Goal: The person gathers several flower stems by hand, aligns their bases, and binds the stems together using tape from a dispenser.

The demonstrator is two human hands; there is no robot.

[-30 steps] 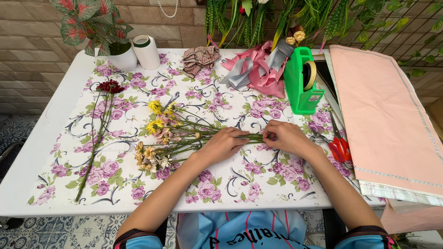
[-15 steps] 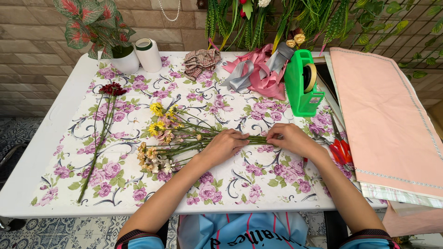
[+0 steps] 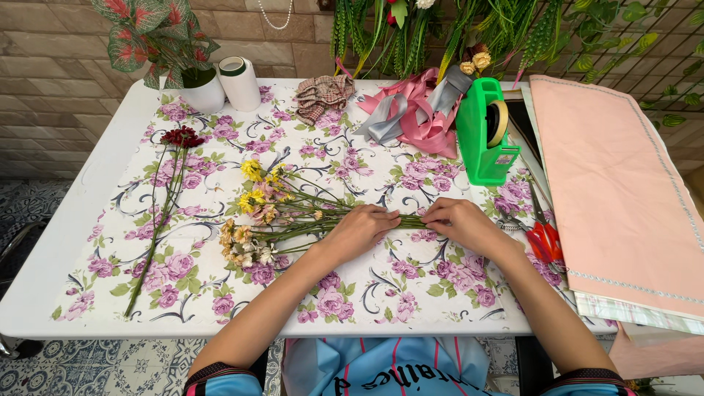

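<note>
A bunch of small yellow and cream flowers (image 3: 257, 213) lies flat on the floral tablecloth (image 3: 220, 286), its heads to the left and its green stems running right. My left hand (image 3: 359, 231) rests palm down on the stems near the middle. My right hand (image 3: 458, 222) grips the stem ends just to the right, fingers curled around them. The two hands almost touch.
Dark red flowers (image 3: 180, 138) on long stems lie at the left. At the back stand a potted plant (image 3: 198, 92), a white roll (image 3: 240, 82), pink and grey ribbons (image 3: 414, 114) and a green tape dispenser (image 3: 484, 132). Red scissors (image 3: 543, 238) and pink cloth (image 3: 616, 183) lie right.
Both hands have stayed on the flower stems with only slight shifts of the fingers. The bunch lies in the same place.
</note>
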